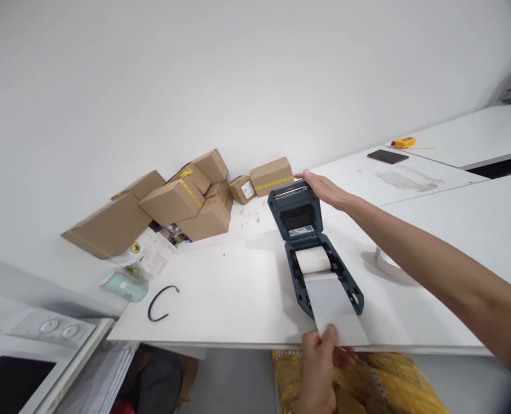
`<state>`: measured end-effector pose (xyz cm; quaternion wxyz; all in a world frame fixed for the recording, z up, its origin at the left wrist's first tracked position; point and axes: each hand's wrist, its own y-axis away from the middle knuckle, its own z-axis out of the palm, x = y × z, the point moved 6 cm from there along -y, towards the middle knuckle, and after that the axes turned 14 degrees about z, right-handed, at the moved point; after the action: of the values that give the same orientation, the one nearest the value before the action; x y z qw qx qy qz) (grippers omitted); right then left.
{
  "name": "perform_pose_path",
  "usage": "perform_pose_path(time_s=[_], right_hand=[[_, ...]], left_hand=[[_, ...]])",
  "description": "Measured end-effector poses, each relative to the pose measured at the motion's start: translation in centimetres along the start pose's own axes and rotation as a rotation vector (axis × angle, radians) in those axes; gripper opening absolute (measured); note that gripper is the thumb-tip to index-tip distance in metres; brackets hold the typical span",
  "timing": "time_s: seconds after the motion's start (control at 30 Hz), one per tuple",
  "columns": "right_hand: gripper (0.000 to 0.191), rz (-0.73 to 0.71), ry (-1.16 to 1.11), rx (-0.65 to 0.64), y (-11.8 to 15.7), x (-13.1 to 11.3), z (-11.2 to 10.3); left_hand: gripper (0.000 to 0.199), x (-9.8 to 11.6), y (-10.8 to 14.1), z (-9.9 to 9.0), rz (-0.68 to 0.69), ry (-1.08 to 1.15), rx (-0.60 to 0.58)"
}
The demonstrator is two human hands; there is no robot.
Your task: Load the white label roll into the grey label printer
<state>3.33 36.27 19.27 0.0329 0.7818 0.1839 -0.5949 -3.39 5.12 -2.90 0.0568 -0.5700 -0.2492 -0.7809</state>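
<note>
A dark blue label printer (295, 285) stands on the white table with its lid (299, 216) raised. Inside lies a roll of white labels (313, 260), and a strip of labels (333, 306) runs from it over the printer's front edge. My left hand (319, 365) is closed on the free end of the strip, thumb on top, at the table's front edge. At the lid's top right corner, my right hand (322, 187) grips the upper edge; some of its fingers are hidden behind the lid.
Several cardboard boxes (171, 201) are piled against the wall, left of the printer. A black curved band (150, 305) and a mint-green container (128, 286) lie left. My right forearm partly hides a white round object (384, 261). A phone (387, 156) and yellow tape measure (404, 142) lie far right.
</note>
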Motion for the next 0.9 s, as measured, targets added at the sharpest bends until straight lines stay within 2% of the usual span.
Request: perform_pose_path(time_s=[0.07,0.13,0.3,0.37,0.47,0.57,0.7,0.9], right_hand=[[0.067,-0.002,-0.028,0.003,1.0,0.1,0.3],[0.064,-0.048,-0.006,0.032,2.9,0.1,0.1],[0.045,-0.086,0.035,0.026,9.5,1.6,0.0],[0.039,-0.152,0.044,-0.012,12.4,2.7,0.4],[0.039,-0.252,0.088,-0.053,16.6,4.8,1.3],[0.04,-0.263,0.144,-0.069,19.6,7.2,2.4],[0.036,-0.253,0.119,-0.015,21.4,9.2,3.2],[0.029,-0.155,-0.049,0.101,21.8,10.6,3.7]], left_hand=[[0.079,0.1,-0.1,1.2,0.035,-0.054,-0.088],[0.082,0.0,-0.1,1.6,0.055,-0.1,-0.138],[0.083,-0.5,0.0,0.2,0.095,-0.173,-0.102],[0.083,-0.6,0.1,-0.3,0.113,-0.191,-0.088],[0.083,-1.0,0.2,-0.5,0.117,-0.192,-0.084],[0.083,-1.4,0.4,-0.5,0.106,-0.187,-0.074],[0.08,-1.6,0.5,-0.5,0.101,-0.182,-0.079],[0.079,-1.4,0.5,-0.4,0.095,-0.199,-0.09]])
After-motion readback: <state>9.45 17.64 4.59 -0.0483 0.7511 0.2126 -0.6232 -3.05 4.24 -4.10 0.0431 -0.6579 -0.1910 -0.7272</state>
